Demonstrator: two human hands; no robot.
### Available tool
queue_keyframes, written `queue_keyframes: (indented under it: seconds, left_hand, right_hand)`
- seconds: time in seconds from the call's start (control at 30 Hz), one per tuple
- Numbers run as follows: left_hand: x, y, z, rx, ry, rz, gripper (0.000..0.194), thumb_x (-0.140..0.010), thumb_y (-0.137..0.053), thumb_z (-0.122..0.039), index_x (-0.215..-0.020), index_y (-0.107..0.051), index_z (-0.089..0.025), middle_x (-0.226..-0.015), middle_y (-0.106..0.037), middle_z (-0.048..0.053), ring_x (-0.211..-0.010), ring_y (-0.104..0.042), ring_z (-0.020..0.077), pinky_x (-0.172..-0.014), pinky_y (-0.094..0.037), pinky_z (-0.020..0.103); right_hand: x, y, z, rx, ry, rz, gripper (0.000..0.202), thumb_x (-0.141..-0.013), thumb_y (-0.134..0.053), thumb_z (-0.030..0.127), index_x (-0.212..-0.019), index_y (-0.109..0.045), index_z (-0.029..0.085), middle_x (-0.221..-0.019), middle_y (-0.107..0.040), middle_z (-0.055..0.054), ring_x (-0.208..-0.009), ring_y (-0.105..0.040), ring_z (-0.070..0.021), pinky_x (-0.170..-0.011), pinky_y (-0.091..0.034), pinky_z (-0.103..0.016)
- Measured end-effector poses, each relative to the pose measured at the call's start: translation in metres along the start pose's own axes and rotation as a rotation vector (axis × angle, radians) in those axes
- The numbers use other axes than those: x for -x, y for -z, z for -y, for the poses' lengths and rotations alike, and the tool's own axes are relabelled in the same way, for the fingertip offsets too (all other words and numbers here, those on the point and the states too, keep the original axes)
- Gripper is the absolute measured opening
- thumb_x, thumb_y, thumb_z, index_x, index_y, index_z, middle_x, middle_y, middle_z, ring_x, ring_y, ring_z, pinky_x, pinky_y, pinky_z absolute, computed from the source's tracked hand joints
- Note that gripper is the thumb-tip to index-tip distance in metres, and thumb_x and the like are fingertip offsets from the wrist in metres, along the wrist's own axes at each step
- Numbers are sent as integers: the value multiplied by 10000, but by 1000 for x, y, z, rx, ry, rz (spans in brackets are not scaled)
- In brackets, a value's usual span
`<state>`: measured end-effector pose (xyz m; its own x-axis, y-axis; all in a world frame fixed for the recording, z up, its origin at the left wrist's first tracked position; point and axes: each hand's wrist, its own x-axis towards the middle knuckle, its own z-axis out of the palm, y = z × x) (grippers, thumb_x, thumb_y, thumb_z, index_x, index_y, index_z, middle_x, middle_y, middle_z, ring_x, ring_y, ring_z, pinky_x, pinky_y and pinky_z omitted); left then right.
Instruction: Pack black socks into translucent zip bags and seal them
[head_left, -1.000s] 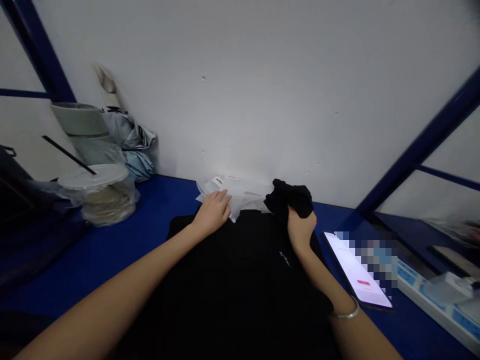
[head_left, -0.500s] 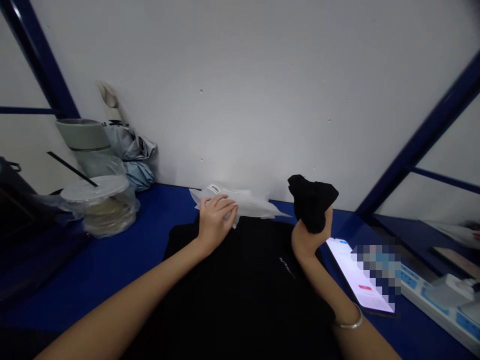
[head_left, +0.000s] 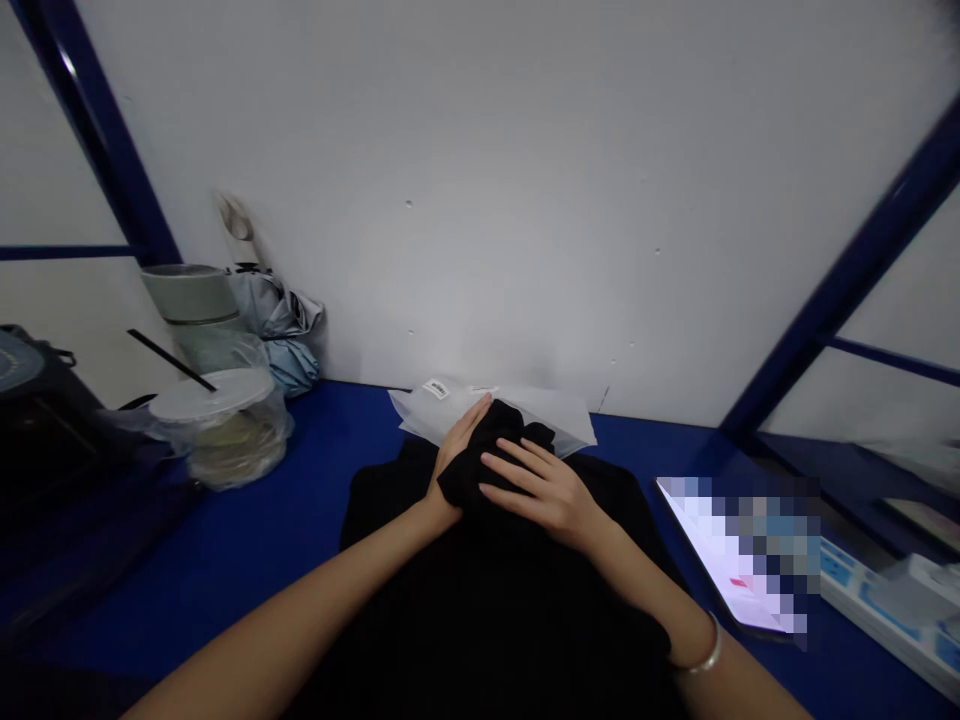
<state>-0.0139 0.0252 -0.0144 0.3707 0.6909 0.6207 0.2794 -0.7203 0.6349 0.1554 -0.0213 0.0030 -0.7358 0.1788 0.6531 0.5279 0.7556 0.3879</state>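
A bunched piece of black cloth [head_left: 487, 465] is pressed between my two hands, above a larger spread of black fabric [head_left: 480, 600]. My left hand [head_left: 450, 465] cups it from the left, fingers pointing up along its edge and partly hidden behind it. My right hand [head_left: 551, 495] lies over its right side, fingers stretched across the front. Just behind them rests a translucent white plastic bag [head_left: 566, 410] with a small barcode label. What kind of article the cloth is, I cannot tell.
On the blue table [head_left: 247, 540], a lidded cup with a black straw [head_left: 236, 430] stands in a clear bag at left. Behind it are a green tumbler [head_left: 191, 300] and a folded umbrella [head_left: 281, 320]. A lit phone [head_left: 739, 585] and a power strip [head_left: 881, 605] lie at right.
My right hand has brought the black cloth left and down to my left hand. My left hand has let the plastic bag go and now holds the cloth too.
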Motion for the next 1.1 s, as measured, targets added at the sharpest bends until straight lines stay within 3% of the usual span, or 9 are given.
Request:
queue_keyframes:
  seconds: [0.1, 0.2, 0.33, 0.43, 0.57, 0.7, 0.8, 0.93, 1.1]
  left_hand:
    - [3, -5, 0, 6, -128, -81, 545, -798, -396, -186, -1324, -272, -260, -1404, -278, 19, -1276, -274, 219, -1069, -249, 415]
    - [8, -15, -3, -86, -267, -115, 682, -723, -387, -33, -1349, -218, -242, -1394, -290, 71, -1272, -284, 214, -1047, -275, 462]
    - [13, -26, -11, -161, -465, 26, 749, -684, -338, 45, -1363, -180, -231, -1378, -317, 95, -1265, -298, 217, -1014, -337, 448]
    - [13, -24, -12, -170, -525, 131, 670, -732, -364, 15, -1345, -231, -222, -1337, -383, 104, -1255, -316, 214, -1000, -357, 437]
    - [11, -12, -3, -123, -401, 185, 592, -765, -542, -179, -1299, -289, -215, -1308, -417, 122, -1206, -394, 215, -974, -385, 429]
    - [10, -4, 9, -123, -313, 159, 363, -808, -444, -157, -1168, -470, -198, -1195, -535, 103, -1129, -483, 195, -950, -412, 412]
    - [10, -2, 13, -120, -292, 51, 292, -814, -388, -118, -1015, -587, -192, -1104, -600, 92, -1067, -536, 183, -931, -435, 387]
    - [9, -5, 13, -91, -261, -100, 248, -798, -446, -118, -953, -621, -199, -1007, -650, 69, -1001, -579, 182, -885, -472, 378]
    - [5, -11, 10, -43, -325, -171, 241, -778, -477, -72, -930, -637, -168, -926, -677, 58, -1000, -582, 186, -864, -494, 347]
  right_hand:
    - [3, -4, -4, 29, -128, 30, 320, -828, -420, 121, -1098, -560, 219, -1228, -528, -46, -1221, -382, -206, -920, -448, -409]
    - [6, -10, -7, 119, -328, 40, 386, -766, -412, 52, -1100, -562, 173, -1207, -540, -104, -1154, -465, -231, -866, -482, -402]
    - [15, -22, -11, 181, -617, 27, 480, -673, -462, 16, -1117, -546, 177, -1128, -590, -117, -1075, -521, -271, -854, -467, -428]
    - [21, -28, -14, 156, -697, -18, 450, -672, -468, 27, -1076, -567, 200, -1117, -596, -88, -1084, -511, -252, -899, -425, -390]
    - [23, -25, -13, 40, -709, 57, 357, -711, -549, 201, -1068, -571, 217, -1086, -604, -77, -1048, -532, -239, -847, -453, -387]
    - [17, -14, -10, -80, -683, 111, 336, -759, -532, 393, -1049, -583, 231, -1020, -629, -67, -979, -568, -223, -761, -496, -370]
    - [13, -8, -8, -76, -529, 3, 288, -804, -499, 327, -1031, -593, 177, -950, -650, -78, -920, -588, -189, -776, -493, -332]
    - [8, -5, -5, 8, -235, -164, 297, -757, -585, 315, -986, -608, 129, -905, -647, -88, -887, -574, -173, -784, -473, -296]
    - [6, -10, -2, 242, -255, -207, 215, -761, -578, 185, -972, -612, 210, -830, -634, -37, -803, -552, -154, -731, -421, -311]
